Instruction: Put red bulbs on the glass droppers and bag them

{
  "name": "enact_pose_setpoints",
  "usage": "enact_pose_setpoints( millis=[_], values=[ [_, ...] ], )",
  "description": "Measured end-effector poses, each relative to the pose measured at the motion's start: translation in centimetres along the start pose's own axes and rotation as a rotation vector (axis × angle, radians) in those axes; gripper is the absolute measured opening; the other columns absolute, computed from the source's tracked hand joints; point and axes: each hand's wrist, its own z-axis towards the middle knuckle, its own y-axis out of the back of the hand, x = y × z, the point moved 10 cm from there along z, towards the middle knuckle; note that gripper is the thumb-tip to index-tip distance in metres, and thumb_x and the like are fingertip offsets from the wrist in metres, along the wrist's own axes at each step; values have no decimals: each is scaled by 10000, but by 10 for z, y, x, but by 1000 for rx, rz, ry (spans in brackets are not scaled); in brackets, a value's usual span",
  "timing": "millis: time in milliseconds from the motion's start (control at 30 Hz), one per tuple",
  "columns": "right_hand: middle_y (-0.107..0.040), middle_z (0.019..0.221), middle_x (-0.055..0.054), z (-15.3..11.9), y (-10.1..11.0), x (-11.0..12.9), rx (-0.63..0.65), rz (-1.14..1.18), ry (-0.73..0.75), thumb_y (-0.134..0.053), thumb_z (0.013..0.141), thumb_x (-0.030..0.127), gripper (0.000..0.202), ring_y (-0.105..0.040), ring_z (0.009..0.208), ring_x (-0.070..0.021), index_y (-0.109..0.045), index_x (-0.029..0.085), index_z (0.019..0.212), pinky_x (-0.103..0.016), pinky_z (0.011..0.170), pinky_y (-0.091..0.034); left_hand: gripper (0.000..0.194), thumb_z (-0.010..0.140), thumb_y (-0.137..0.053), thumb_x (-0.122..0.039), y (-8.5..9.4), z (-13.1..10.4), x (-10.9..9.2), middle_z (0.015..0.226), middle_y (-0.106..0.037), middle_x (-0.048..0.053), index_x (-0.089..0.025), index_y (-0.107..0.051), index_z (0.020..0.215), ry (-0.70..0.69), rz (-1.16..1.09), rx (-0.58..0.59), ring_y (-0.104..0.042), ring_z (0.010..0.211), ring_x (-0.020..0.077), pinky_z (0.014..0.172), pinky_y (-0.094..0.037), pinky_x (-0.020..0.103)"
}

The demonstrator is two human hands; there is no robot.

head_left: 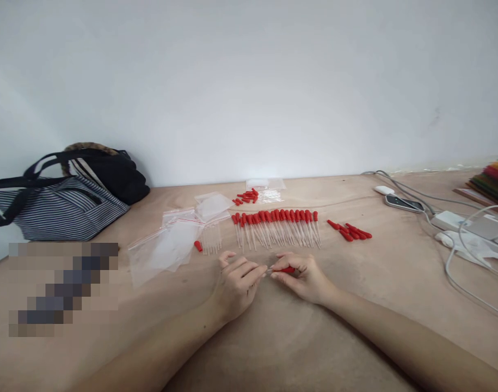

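Observation:
In front of me on the table my left hand [240,280] pinches a thin clear dropper tube, mostly hidden by its fingers. My right hand [303,277] grips a red rubber bulb [288,270] that meets the tube's end; whether it is pushed on cannot be made out. Just beyond both hands lies a row of droppers [275,218], red bulbs at the far end and clear tubes toward me. Loose clear tubes [211,239] and a single red bulb [198,246] lie beyond my left hand. Loose red bulbs [350,233] rest beyond my right hand.
Clear zip bags [163,245] lie at left, near a striped bag [73,207] by the wall. More red bulbs [246,196] and clear tubes [272,195] sit at the back. A phone-like device [404,203], cables and coloured sheets [491,182] occupy the right side.

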Motion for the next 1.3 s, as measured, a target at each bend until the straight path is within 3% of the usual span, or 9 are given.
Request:
enact_pose_setpoints(
  millis=[133, 267, 367, 500, 567, 700, 833, 1033, 1300],
  values=[
    [-669, 718, -12, 2, 3, -3, -32, 7, -84, -616, 738, 269, 90, -619, 649, -122, -622, 196, 790, -311, 745, -511, 149, 820, -483, -147, 1, 4, -3, 672, -676, -39, -212, -617, 810, 22, -12, 8, -550, 578, 106, 811, -244, 376],
    [-648, 807, -38, 3, 15, -5, -83, -18, -126, -705, 639, 335, 465, -624, 743, -162, -536, 187, 1047, -308, 701, -518, 177, 833, -456, -197, -1, 9, 4, 673, -679, -18, -210, -629, 795, 109, -19, 78, -558, 622, 130, 803, -280, 370],
    [-617, 884, -56, 2, 38, -10, -174, -135, -125, -711, 623, 356, 585, -606, 765, -175, -471, 196, 1131, -355, 740, -503, 210, 835, -433, -262, -11, 9, 37, 666, -666, -2, -205, -633, 806, 327, -92, 204, -567, 656, 153, 701, -360, 313],
    [-593, 836, -47, -2, 66, -29, -266, -201, -190, -655, 684, 334, 448, -592, 707, -166, -497, 194, 1079, -376, 733, -492, 252, 820, -415, -325, -28, -3, 103, 775, -688, 14, -172, -615, 814, 783, -321, 373, -594, 652, 136, 588, -424, 229],
    [-576, 771, -26, -3, 72, -35, -280, -213, -205, -638, 700, 315, 382, -587, 681, -159, -517, 187, 1039, -371, 729, -487, 260, 798, -434, -328, -34, -5, 126, 757, -693, 23, -156, -619, 737, 889, -299, 461, -599, 612, 129, 557, -429, 213],
    [-565, 811, -38, -3, 72, -34, -273, -221, -210, -617, 716, 295, 303, -580, 649, -142, -542, 186, 988, -335, 671, -495, 268, 756, -462, -305, -38, 2, 157, 601, -670, 21, -156, -609, 587, 955, -197, 521, -580, 501, 127, 494, -412, 207],
    [-562, 889, -67, -2, 69, -26, -255, -245, -182, -606, 721, 283, 227, -588, 727, -158, -571, 187, 925, -313, 657, -502, 315, 718, -495, -278, -40, 9, 171, 474, -618, 22, -169, -562, 430, 968, -44, 565, -570, 481, 143, 503, -398, 217],
    [-557, 902, -70, -1, 69, -22, -246, -266, -154, -594, 731, 283, 193, -588, 738, -156, -583, 189, 900, -305, 656, -506, 265, 707, -501, -267, -42, 17, 173, 460, -608, 35, -179, -595, 475, 945, 146, 578, -605, 582, 188, 567, -405, 236],
    [-526, 937, -69, -2, 68, -19, -246, -268, -146, -586, 740, 286, 189, -570, 655, -122, -579, 193, 905, -310, 650, -510, 245, 725, -517, -327, -43, 19, 169, 544, -645, 56, -189, -642, 566, 907, 218, 596, -627, 657, 218, 624, -423, 268]
  ],
)
